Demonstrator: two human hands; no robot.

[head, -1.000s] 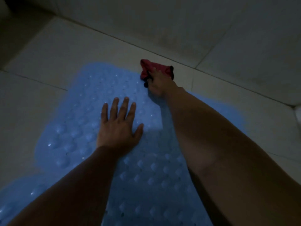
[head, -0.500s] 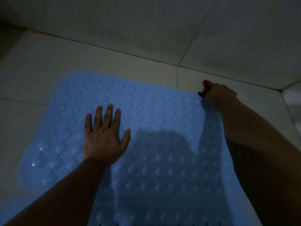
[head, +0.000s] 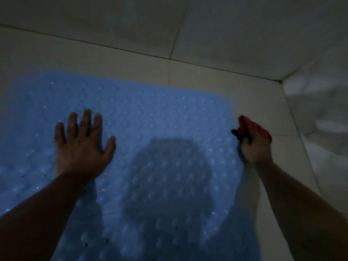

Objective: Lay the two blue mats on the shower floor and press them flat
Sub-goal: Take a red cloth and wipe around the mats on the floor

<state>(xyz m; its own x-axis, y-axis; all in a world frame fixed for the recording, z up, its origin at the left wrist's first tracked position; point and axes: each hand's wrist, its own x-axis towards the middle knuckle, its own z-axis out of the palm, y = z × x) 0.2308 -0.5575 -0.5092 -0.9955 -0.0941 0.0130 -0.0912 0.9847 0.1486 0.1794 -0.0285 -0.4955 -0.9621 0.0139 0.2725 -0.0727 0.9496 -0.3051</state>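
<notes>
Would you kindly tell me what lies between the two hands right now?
In the head view, only bumpy blue mat with a round shadow lies between the left hand and the right hand.

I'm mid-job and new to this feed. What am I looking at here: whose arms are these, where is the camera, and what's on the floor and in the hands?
There is no machine here: these are a person's two bare arms, filmed by one wide-angle camera worn on their head, looking forward and down. The light is dim. A blue mat with raised bumps lies on the tiled shower floor, near the wall. The left hand lies flat on the mat with fingers spread. The right hand sits at the mat's right edge, its grip closed around a red cloth with a dark part. The round dark patch on the mat is a shadow. Only one mat can be told apart.
</notes>
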